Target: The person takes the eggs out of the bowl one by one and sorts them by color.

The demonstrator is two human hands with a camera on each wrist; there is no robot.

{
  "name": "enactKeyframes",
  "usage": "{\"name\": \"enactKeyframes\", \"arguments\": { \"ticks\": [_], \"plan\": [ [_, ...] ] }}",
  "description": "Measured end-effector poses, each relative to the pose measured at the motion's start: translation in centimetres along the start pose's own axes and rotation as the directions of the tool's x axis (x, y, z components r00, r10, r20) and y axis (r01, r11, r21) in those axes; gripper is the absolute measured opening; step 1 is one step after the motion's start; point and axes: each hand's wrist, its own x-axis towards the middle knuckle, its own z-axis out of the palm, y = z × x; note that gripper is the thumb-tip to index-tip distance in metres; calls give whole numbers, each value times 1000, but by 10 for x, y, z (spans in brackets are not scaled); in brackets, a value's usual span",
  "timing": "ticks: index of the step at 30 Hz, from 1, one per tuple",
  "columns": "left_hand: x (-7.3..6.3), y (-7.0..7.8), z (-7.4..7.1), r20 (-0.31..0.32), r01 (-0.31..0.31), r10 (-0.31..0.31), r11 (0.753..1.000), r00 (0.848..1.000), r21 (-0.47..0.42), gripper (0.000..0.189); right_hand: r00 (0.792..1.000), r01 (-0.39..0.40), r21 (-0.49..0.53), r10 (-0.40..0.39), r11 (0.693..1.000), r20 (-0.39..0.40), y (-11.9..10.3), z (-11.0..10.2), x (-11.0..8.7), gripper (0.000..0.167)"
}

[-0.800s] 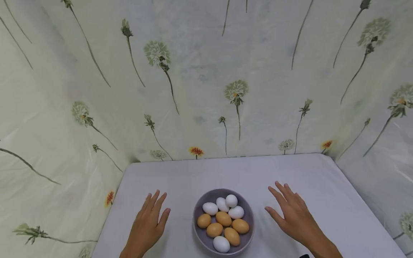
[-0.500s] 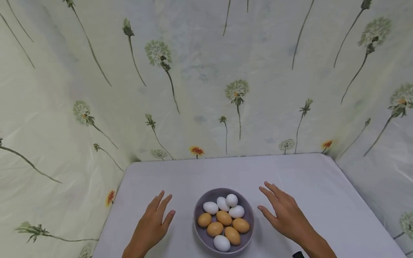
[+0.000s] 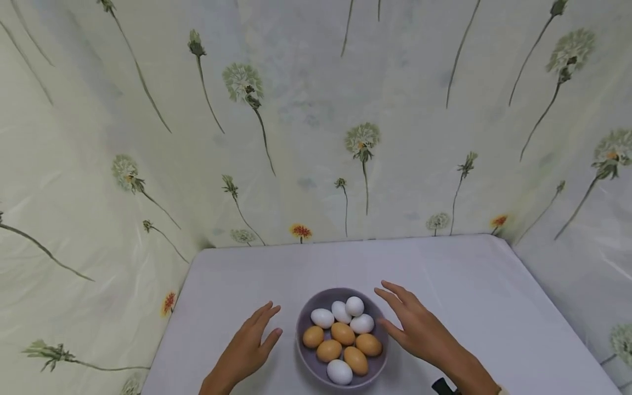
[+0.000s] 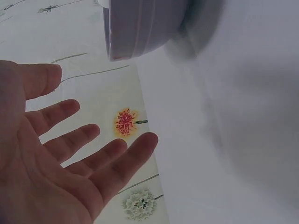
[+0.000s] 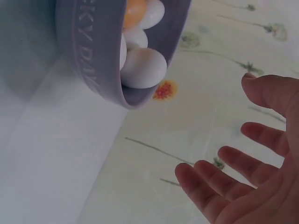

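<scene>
A round purple-grey bowl (image 3: 302, 356) stands on the white-covered table and holds several white eggs (image 3: 339, 372) and several brown eggs (image 3: 355, 360). To the bowl's left hovers my left hand (image 3: 245, 348), fingers spread and apart from the rim; the left wrist view shows its palm with nothing in it. On the other side my right hand (image 3: 419, 326) is held over the table, its thumb and fingertips close to the bowl's right rim. Its fingers are loosely extended and hold nothing in the right wrist view, where raised lettering shows on the bowl (image 5: 88, 51).
A white cloth covers the table (image 3: 237, 274). Behind and at both sides hang sheets printed with dandelions (image 3: 362, 140). A dark band (image 3: 441, 386) sits by my right wrist at the lower edge of the head view.
Both hands have moved inward toward the bowl, the left one to the right and the right one to the left. The bowl and eggs have stayed in place.
</scene>
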Motion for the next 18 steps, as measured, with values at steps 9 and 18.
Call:
{"name": "enactKeyframes", "arguments": {
  "ticks": [9,18],
  "plan": [
    [3,-2,9,115,14,1,991,993,-135,53,998,43,70,-47,997,43,-6,7,14,61],
    [8,-2,19,164,57,-12,961,986,-272,57,992,42,105,-54,994,115,-8,20,27,56]
  ]
}}
